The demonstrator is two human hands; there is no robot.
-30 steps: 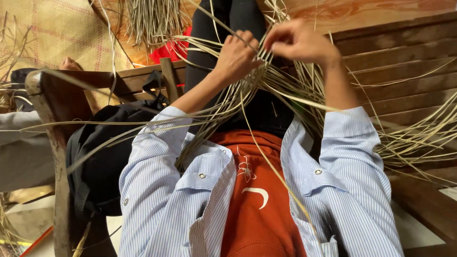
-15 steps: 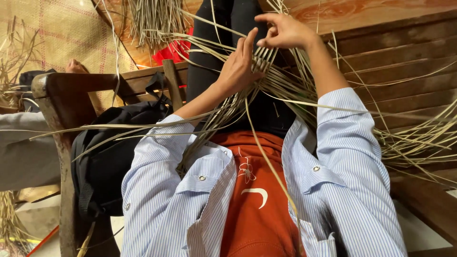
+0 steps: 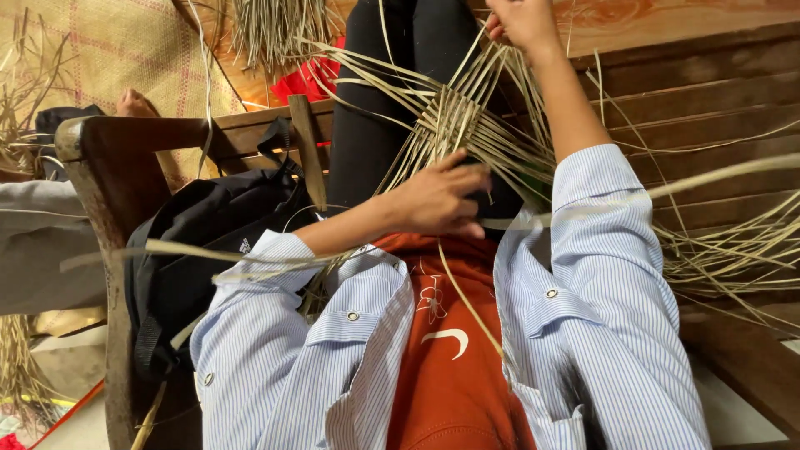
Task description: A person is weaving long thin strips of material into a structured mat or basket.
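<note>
Left hand [image 3: 437, 200] dropped to lap; right hand [image 3: 521, 21] pulled strips [image 3: 467, 108] upward.

Dry, matt straw-coloured reed strips [image 3: 467, 117] make a flat woven patch. The bench [image 3: 667, 92] is varnished wood with a slight sheen. Striped shirt [image 3: 600, 333] is thin smooth cotton; the black bag [image 3: 200, 242] is matt synthetic cloth.

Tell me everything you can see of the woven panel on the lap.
The woven panel is a small flat patch of pale, dry straw-like strips crossed over and under, lying tilted across black-clad legs. Long loose strips fan out from every edge. The left hand presses its near edge; the right hand grips strips at its far side.
</note>
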